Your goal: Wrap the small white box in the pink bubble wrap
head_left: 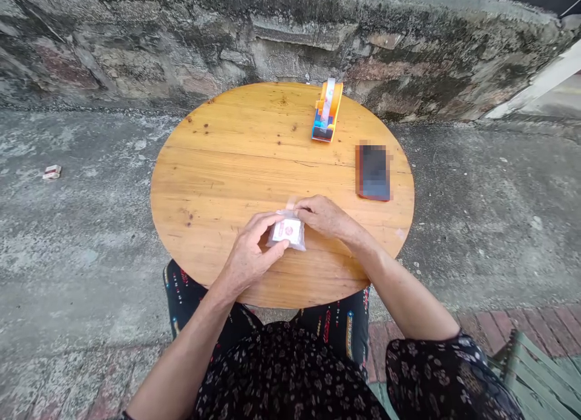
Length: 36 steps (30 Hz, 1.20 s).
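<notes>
A small clear plastic packet (289,231) with a white, red-printed item inside lies near the front of the round wooden table (227,160). My left hand (252,247) holds its left side, thumb at the lower edge and fingers over the top edge. My right hand (324,216) is at the packet's upper right corner, its fingers closed in a pinch there; a small translucent strip shows beside the fingertips. What exactly the pinch holds is too small to tell.
A yellow and blue tape dispenser (325,114) stands at the table's back. A dark, blurred-out flat object (374,172) lies at the right. Beyond are a stone wall (290,45), a small box (52,172) on the ground and a green slatted chair (535,371).
</notes>
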### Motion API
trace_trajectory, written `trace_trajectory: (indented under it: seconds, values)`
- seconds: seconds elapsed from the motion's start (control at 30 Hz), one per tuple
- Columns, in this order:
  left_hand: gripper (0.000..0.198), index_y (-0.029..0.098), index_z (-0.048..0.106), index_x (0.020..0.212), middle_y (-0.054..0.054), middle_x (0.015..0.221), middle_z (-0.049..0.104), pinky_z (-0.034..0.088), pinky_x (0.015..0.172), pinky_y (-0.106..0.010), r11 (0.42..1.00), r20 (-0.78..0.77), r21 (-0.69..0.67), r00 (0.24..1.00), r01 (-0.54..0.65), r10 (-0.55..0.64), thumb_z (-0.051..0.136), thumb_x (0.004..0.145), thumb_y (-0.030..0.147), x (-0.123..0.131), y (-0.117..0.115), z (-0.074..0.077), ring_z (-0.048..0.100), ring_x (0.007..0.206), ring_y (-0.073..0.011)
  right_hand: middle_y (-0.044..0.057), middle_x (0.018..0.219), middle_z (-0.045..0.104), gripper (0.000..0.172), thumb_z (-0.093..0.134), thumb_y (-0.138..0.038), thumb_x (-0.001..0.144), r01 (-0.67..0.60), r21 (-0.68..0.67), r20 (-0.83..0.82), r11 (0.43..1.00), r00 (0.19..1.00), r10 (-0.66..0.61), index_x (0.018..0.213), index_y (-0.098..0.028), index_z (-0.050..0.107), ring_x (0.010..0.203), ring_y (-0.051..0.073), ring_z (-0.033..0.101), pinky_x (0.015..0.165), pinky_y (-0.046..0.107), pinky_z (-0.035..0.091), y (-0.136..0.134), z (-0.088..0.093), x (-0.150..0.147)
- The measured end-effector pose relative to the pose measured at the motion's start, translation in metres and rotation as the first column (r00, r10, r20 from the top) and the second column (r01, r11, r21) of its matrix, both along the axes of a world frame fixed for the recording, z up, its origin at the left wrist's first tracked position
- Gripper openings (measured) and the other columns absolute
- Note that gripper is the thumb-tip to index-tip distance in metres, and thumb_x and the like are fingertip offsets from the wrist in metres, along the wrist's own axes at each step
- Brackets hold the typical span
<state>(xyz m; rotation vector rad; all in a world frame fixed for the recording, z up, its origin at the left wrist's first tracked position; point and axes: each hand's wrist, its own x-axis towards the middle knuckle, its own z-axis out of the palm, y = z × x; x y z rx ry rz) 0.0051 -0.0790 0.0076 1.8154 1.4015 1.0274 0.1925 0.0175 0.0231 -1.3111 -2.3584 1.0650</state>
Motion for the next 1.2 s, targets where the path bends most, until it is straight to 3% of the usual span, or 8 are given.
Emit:
trace_trajectory:
  seconds: [0.2, 0.37, 0.57, 0.67, 0.87, 1.0, 1.2]
  values:
    - [0.037, 0.024, 0.058, 0.121, -0.007, 0.127, 0.059, 0.048, 0.100, -0.040, 1.000, 0.010, -0.011, 1.000, 0.003, -0.003, 0.064, 0.084, 0.024, 0.000, 0.000, 0.000, 0.057, 0.117, -0.0225, -0.003, 0.066, 0.053, 0.023, 0.048, -0.020, 0.088, -0.029, -0.015, -0.113, 0.999, 0.993, 0.028, 0.067, -0.018, 0.059, 0.063, 0.010, 0.046, 0.060, 0.024, 0.031, 0.001, -0.009, 0.002]
    - [0.037, 0.024, 0.058, 0.122, -0.007, 0.127, 0.058, 0.047, 0.101, -0.041, 1.000, 0.009, -0.014, 1.000, 0.008, -0.008, 0.064, 0.085, 0.025, -0.001, -0.001, -0.001, 0.056, 0.117, -0.0227, -0.001, 0.078, 0.059, 0.023, 0.049, -0.023, 0.091, -0.050, 0.038, -0.217, 0.998, 0.975, 0.057, 0.072, -0.019, 0.062, 0.077, 0.012, 0.052, 0.071, 0.025, 0.037, -0.005, -0.011, 0.007]
    - [0.038, 0.024, 0.057, 0.123, -0.006, 0.128, 0.058, 0.048, 0.100, -0.038, 0.999, 0.004, -0.033, 1.000, 0.014, -0.014, 0.063, 0.086, 0.026, -0.001, -0.001, 0.000, 0.056, 0.116, -0.0216, -0.001, 0.076, 0.061, 0.045, 0.038, -0.050, 0.099, -0.069, -0.113, -0.255, 0.991, 0.966, 0.038, 0.079, -0.019, 0.064, 0.069, 0.012, 0.051, 0.065, 0.026, 0.036, -0.018, 0.002, 0.013]
    - [0.039, 0.023, 0.057, 0.124, -0.007, 0.128, 0.058, 0.047, 0.101, -0.040, 1.000, -0.003, -0.019, 1.000, 0.008, -0.008, 0.064, 0.086, 0.027, -0.001, -0.001, 0.000, 0.056, 0.117, -0.0222, 0.000, 0.085, 0.067, 0.041, 0.048, -0.056, 0.094, -0.074, -0.097, -0.243, 0.993, 0.969, 0.048, 0.094, -0.021, 0.069, 0.075, 0.013, 0.055, 0.068, 0.027, 0.039, -0.023, 0.002, 0.013]
    - [0.058, 0.023, 0.044, 0.138, -0.009, 0.129, 0.059, 0.049, 0.101, -0.043, 0.997, 0.067, -0.075, 0.997, -0.037, 0.042, 0.065, 0.084, 0.029, 0.002, -0.004, -0.003, 0.059, 0.115, -0.0228, 0.006, 0.102, 0.069, 0.043, 0.073, -0.051, 0.077, 0.080, 0.045, -0.168, 0.996, 0.983, -0.071, 0.107, -0.020, 0.067, 0.091, 0.020, 0.059, 0.079, 0.034, 0.044, -0.038, -0.009, 0.005]
    - [0.058, 0.023, 0.045, 0.138, -0.009, 0.127, 0.060, 0.049, 0.100, -0.044, 0.995, 0.089, -0.087, 0.995, -0.045, 0.053, 0.065, 0.083, 0.027, 0.003, -0.004, -0.001, 0.060, 0.113, -0.0225, 0.007, 0.102, 0.069, 0.038, 0.070, -0.047, 0.082, 0.108, 0.081, -0.241, 0.991, 0.967, -0.086, 0.108, -0.019, 0.065, 0.094, 0.021, 0.060, 0.083, 0.035, 0.044, -0.046, -0.014, 0.003]
    - [0.043, 0.023, 0.055, 0.128, -0.008, 0.122, 0.062, 0.050, 0.098, -0.044, 0.996, 0.093, -0.083, 0.995, -0.030, 0.037, 0.061, 0.086, 0.028, 0.001, -0.003, 0.002, 0.060, 0.109, -0.0221, 0.007, 0.104, 0.069, 0.033, 0.065, -0.047, 0.088, 0.084, 0.108, -0.291, 0.991, 0.956, -0.049, 0.109, -0.020, 0.065, 0.094, 0.020, 0.060, 0.084, 0.035, 0.044, -0.047, -0.019, 0.007]
